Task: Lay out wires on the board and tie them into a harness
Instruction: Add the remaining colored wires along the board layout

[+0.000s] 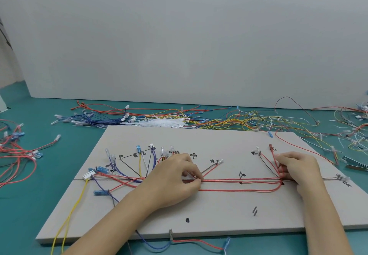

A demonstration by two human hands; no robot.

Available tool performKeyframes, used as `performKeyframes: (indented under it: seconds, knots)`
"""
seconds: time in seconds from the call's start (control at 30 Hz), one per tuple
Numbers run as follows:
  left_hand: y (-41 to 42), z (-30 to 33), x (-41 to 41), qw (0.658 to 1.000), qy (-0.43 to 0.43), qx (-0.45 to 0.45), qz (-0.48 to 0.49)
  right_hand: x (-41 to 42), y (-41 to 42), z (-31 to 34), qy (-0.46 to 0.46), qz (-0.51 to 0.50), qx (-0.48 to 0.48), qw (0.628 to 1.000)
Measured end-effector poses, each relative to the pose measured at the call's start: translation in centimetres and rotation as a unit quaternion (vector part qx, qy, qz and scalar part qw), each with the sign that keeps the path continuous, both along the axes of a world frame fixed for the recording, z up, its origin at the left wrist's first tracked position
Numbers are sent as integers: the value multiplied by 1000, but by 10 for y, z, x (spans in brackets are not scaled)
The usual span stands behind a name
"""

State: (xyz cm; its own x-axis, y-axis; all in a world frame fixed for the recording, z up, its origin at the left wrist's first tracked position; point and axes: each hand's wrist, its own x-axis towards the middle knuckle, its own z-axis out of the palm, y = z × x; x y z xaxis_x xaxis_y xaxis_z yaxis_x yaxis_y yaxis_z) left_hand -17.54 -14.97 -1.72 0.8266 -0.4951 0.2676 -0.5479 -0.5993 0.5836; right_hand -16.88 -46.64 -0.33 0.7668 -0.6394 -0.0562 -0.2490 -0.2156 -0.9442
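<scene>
A grey layout board (209,211) with black marker lines and labels lies on the teal table. Several red wires (239,180) run along its horizontal line as a bundle, with blue, yellow and white branches (143,165) fanning up at the left. My left hand (175,177) pinches the red bundle near the board's middle. My right hand (298,171) holds the same bundle where the red wires bend upward toward a red terminal (271,147). A white multi-pin connector (88,175) sits at the left end of the line.
Loose wires lie in piles behind the board (219,119), at the left (18,151) and at the far right (354,133). A bunch of white cable ties (161,123) lies behind the board. Yellow wires (67,225) hang over the board's front-left edge. A metal tool (354,163) rests at right.
</scene>
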Motion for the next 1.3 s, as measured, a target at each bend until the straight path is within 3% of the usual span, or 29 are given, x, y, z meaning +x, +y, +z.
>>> performKeyframes:
  seconds: [0.17,0.47,0.87,1.07,1.3]
  knots:
    - [0,0,-1,1000,-3,2,3,-3,1,2,-4,-7,54,999]
    - [1,1,-2,1000,3,0,4,1,1,-1,26,-52,34,998]
    - [0,0,-3,1000,5,-3,8,3,2,-6,65,-100,-77,990]
    - [0,2,-2,1000,14,-5,7,2,5,-11,64,-84,-175,979]
    - [2,1,-1,1000,8,6,7,3,4,-12,48,-72,-220,972]
